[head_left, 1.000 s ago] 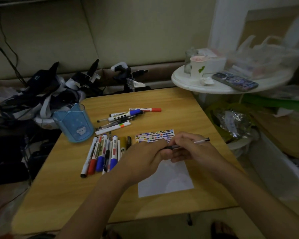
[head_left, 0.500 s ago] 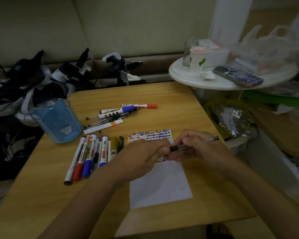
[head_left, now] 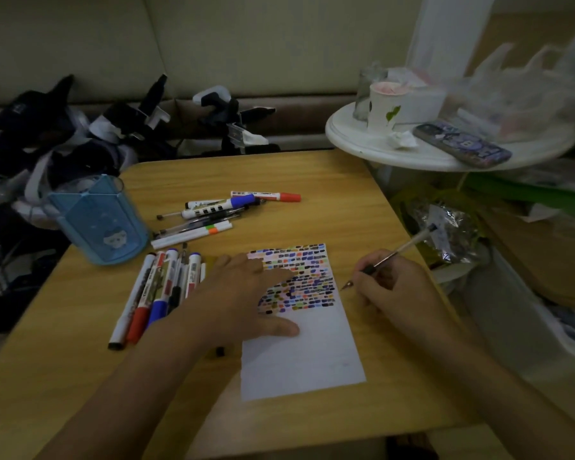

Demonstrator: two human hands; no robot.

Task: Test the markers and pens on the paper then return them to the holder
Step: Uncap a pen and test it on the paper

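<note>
— Head view, nearest first: my left hand (head_left: 246, 293) has come off the pen and now lies flat, fingers spread, on the white sheet of paper (head_left: 299, 356), pinning it over the block of coloured test dashes. Half a second ago both hands were pinched together over that pen.

— So the cap is off?

— I judge so. A small black cap (head_left: 219, 351) lies on the wooden table (head_left: 80, 376) just below that hand's wrist, and the slim clear-barrelled pen (head_left: 392, 257) shows a bare metal tip. My right hand (head_left: 392, 287) grips it in a writing hold, tip hovering just off the paper's right edge, not yet touching the sheet.

— Next?

— Probably a stroke on the blank lower part of the sheet.

— And the rest?

— Left of the flat hand lies a row of capped markers (head_left: 160, 287). Beyond it a loose pile of pens and markers (head_left: 219, 210), and farther left the translucent blue plastic holder (head_left: 97, 220), which looks empty. Much returning remains.
</note>
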